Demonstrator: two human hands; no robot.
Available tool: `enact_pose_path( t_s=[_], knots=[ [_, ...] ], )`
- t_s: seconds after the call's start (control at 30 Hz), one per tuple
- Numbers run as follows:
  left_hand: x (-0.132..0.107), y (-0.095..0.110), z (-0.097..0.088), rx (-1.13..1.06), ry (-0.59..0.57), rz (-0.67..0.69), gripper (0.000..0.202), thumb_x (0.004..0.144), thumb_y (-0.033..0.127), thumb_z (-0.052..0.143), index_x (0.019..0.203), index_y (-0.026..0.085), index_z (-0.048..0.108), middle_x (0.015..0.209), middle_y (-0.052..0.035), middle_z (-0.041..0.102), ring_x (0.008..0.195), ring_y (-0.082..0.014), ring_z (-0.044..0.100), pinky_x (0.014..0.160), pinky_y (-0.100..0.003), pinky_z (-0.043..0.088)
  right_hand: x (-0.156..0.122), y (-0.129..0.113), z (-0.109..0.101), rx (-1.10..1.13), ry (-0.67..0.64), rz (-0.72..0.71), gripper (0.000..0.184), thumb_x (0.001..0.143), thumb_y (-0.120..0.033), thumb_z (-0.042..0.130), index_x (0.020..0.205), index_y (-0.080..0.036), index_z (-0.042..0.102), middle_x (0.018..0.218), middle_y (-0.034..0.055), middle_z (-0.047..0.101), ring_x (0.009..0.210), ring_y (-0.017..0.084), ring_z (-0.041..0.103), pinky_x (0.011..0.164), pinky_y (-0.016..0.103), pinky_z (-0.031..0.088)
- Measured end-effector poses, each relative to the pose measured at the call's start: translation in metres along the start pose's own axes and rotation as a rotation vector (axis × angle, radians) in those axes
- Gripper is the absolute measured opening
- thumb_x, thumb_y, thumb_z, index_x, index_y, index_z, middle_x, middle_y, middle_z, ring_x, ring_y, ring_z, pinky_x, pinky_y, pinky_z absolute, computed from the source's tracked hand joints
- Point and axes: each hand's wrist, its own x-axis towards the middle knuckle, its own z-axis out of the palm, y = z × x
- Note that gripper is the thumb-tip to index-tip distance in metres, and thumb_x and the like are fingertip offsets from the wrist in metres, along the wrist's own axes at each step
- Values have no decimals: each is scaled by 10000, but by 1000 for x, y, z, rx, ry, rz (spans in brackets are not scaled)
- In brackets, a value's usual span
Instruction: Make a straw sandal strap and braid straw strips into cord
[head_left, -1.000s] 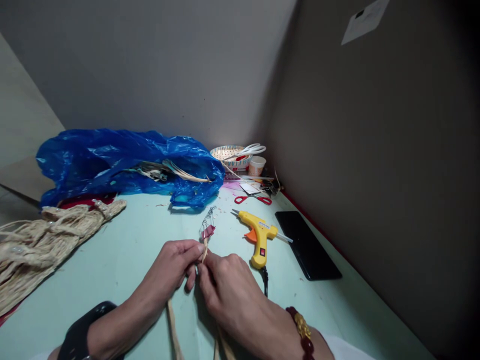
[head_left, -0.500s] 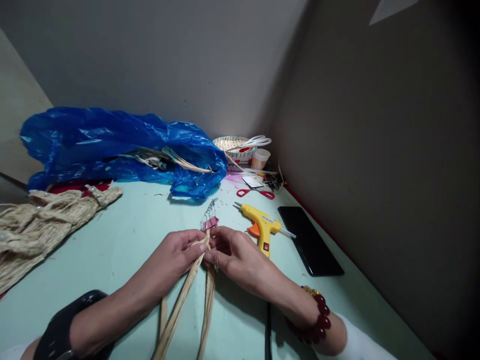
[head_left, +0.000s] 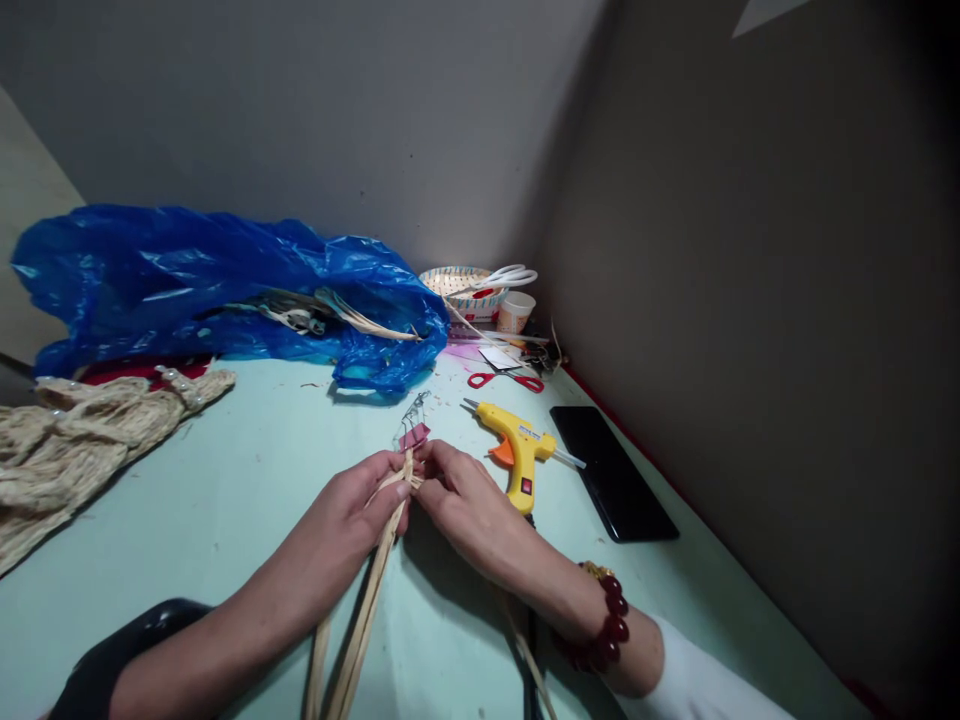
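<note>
Long straw-coloured fibre strands [head_left: 367, 620] meet at a pink binder clip [head_left: 414, 437] in the middle of the table. My left hand [head_left: 367, 495] pinches them just below the clip, thumb on top. Close against it, my right hand [head_left: 457, 490] has its fingers closed on one strand, drawn out to the right; its fingertips are partly hidden. Two lengths hang toward me under my left hand, and another strand [head_left: 525, 650] shows beneath my right forearm. Wire loops rise from the far side of the clip.
A yellow glue gun [head_left: 517, 445] and a black phone-like slab [head_left: 611, 475] lie to the right. Behind them are red-handled scissors [head_left: 506, 381], a paper cup [head_left: 516, 312] and a woven basket [head_left: 461, 282]. A blue plastic bag [head_left: 187, 290] and braided fibre [head_left: 67, 455] occupy the left.
My right hand has pulled one strand from the middle outward to the right, so it now passes under my right forearm. My left hand keeps its pinch. The view has shifted slightly.
</note>
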Motion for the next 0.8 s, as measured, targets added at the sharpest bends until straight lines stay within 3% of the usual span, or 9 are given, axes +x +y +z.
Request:
enact_pose_path(
  t_s=[0.2, 0.3, 0.4, 0.6, 0.8],
  knots=[
    [-4, -5, 1, 145, 87, -30, 236, 901, 422, 455, 1058, 246, 451, 683, 45, 555, 687, -211, 533, 674, -323, 393, 5, 1, -1, -26, 0, 20, 157, 873, -261, 555, 769, -163, 621, 660, -9, 601, 612, 128, 501, 559, 246, 337],
    [-6, -6, 3, 310, 116, -19, 206, 914, 455, 410, 1009, 273, 393, 660, 52, 572, 645, -216, 559, 632, -324, 387, 6, 5, -2, 12, -46, -3, 258, 897, -268, 536, 690, -157, 641, 649, -4, 617, 619, 123, 502, 581, 246, 347],
    [-8, -6, 3, 398, 115, -25, 199, 927, 478, 372, 1004, 294, 370, 724, 35, 634, 700, -227, 615, 661, -331, 406, 6, 8, -1, 111, -85, 31, 245, 884, -265, 546, 704, -151, 667, 669, 8, 634, 651, 135, 516, 597, 247, 363],
    [-10, -4, -4, 536, 110, -69, 296, 912, 548, 311, 901, 300, 472, 721, 24, 650, 709, -228, 611, 680, -335, 421, 4, 9, 1, 150, -44, 94, 210, 882, -282, 566, 754, -162, 683, 687, 11, 646, 644, 133, 513, 580, 242, 366],
    [-8, 6, -10, 671, 207, 91, 299, 876, 477, 422, 725, 273, 580, 689, -15, 683, 627, -230, 614, 607, -337, 415, -2, 2, 2, -31, 28, 27, 254, 914, -225, 548, 682, -169, 634, 620, -13, 649, 549, 100, 501, 548, 225, 357]
  ],
)
